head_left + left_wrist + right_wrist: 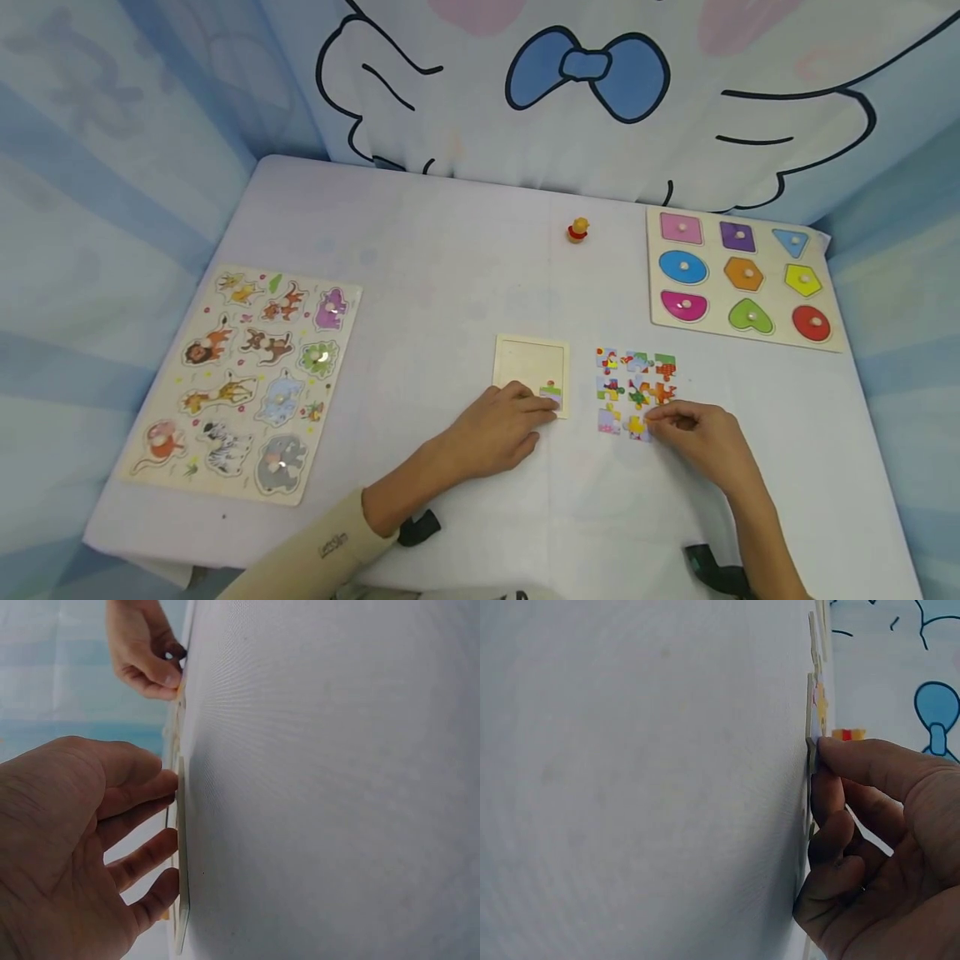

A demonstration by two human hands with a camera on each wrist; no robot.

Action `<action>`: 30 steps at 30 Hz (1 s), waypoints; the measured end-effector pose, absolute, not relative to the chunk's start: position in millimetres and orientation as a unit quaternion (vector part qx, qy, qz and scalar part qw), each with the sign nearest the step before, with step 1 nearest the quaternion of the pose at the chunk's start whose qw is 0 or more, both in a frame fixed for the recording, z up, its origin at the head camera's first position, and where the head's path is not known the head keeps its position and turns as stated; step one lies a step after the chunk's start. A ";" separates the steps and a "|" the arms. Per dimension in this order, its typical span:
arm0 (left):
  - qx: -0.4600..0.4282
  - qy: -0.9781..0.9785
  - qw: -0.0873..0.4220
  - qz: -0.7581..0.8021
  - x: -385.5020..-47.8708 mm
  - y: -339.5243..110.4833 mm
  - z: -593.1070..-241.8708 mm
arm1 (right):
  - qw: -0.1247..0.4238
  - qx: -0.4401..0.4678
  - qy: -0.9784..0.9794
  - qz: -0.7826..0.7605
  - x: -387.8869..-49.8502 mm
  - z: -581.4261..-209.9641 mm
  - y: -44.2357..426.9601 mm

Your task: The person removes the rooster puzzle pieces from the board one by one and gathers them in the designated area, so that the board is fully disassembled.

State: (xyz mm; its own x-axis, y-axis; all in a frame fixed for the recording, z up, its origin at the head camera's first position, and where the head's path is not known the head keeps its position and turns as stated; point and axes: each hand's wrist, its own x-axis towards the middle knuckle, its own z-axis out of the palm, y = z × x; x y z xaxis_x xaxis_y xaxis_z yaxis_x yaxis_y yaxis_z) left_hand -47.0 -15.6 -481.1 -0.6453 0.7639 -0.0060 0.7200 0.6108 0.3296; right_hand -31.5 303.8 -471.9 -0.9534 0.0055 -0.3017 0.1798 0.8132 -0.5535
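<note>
A shallow wooden puzzle tray [517,358] lies mid-table with one lilac-and-green puzzle piece [551,389] in its lower right corner. My left hand [495,427] reaches over the tray, its fingers extended and resting on the piece and the tray; the left wrist view shows the fingertips against the tray's edge. To the right, several colourful jigsaw pieces [637,390] are laid out in rows. With thumb and forefinger, my right hand [701,437] pinches the edge of a yellow puzzle piece [636,427] in the bottom row; the right wrist view shows the piece at the table surface.
A knob board of animals [247,375] lies at the left, and a knob board of coloured shapes [712,312] at the back right. A small yellow-and-red toy figure [577,230] stands toward the back. Patterned curtains [480,108] hang behind the table.
</note>
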 end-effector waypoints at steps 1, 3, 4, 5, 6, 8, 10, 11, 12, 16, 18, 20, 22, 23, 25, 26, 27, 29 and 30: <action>0.414 0.895 0.072 0.150 -47.0 -15.7 -481.8 | 0.144 0.051 0.941 -0.302 -31.4 -472.0 303.6; 0.412 0.896 0.069 0.151 -46.9 -16.0 -482.4 | 0.144 0.055 0.940 -0.305 -31.1 -472.1 303.1; 0.409 0.897 0.070 0.154 -46.7 -16.2 -482.4 | 0.144 0.057 0.939 -0.307 -30.8 -472.1 302.8; 0.405 0.898 0.070 0.157 -46.5 -16.4 -482.2 | 0.144 0.058 0.939 -0.308 -30.5 -472.1 302.7; 0.400 0.900 0.071 0.160 -46.1 -16.6 -481.5 | 0.144 0.060 0.938 -0.309 -30.2 -472.1 302.6; 0.392 0.903 0.072 0.162 -45.5 -17.1 -480.1 | 0.142 0.063 0.938 -0.309 -29.5 -472.5 302.8; 0.386 0.905 0.076 0.161 -44.9 -17.5 -478.4 | 0.140 0.065 0.938 -0.309 -29.1 -472.6 303.0; 0.384 0.906 0.077 0.159 -44.6 -17.6 -477.8 | 0.139 0.068 0.938 -0.309 -28.9 -472.7 303.0; 0.384 0.907 0.078 0.156 -44.4 -17.6 -477.1 | 0.140 0.070 0.938 -0.311 -28.6 -472.8 303.0; 0.383 0.908 0.081 0.151 -44.4 -17.3 -476.1 | 0.137 0.078 0.937 -0.312 -28.0 -473.1 302.2; 0.383 0.907 0.084 0.151 -44.9 -17.9 -475.6 | 0.133 0.077 0.938 -0.310 -28.4 -473.4 301.4; 0.382 0.908 0.088 0.151 -45.8 -18.9 -475.7 | 0.127 0.073 0.941 -0.306 -29.3 -474.0 300.6; 0.381 0.907 0.091 0.151 -46.7 -20.4 -475.0 | 0.121 0.068 0.943 -0.303 -30.1 -474.2 299.6; 0.382 0.907 0.091 0.152 -47.3 -21.0 -474.8 | 0.120 0.065 0.944 -0.299 -30.4 -474.0 299.2; 0.385 0.905 0.090 0.154 -48.3 -22.3 -474.6 | 0.115 0.056 0.949 -0.288 -30.9 -472.3 299.1; 0.387 0.904 0.088 0.157 -48.6 -23.0 -473.8 | 0.112 0.052 0.951 -0.283 -31.0 -470.3 299.0; 0.390 0.903 0.087 0.158 -48.8 -23.6 -473.8 | 0.109 0.047 0.953 -0.277 -31.4 -467.6 298.5; 0.394 0.901 0.083 0.162 -48.9 -24.7 -474.0 | 0.103 0.034 0.957 -0.268 -33.1 -460.2 294.7; 0.395 0.900 0.081 0.163 -48.7 -25.3 -474.3 | 0.098 0.025 0.958 -0.266 -34.5 -455.7 290.7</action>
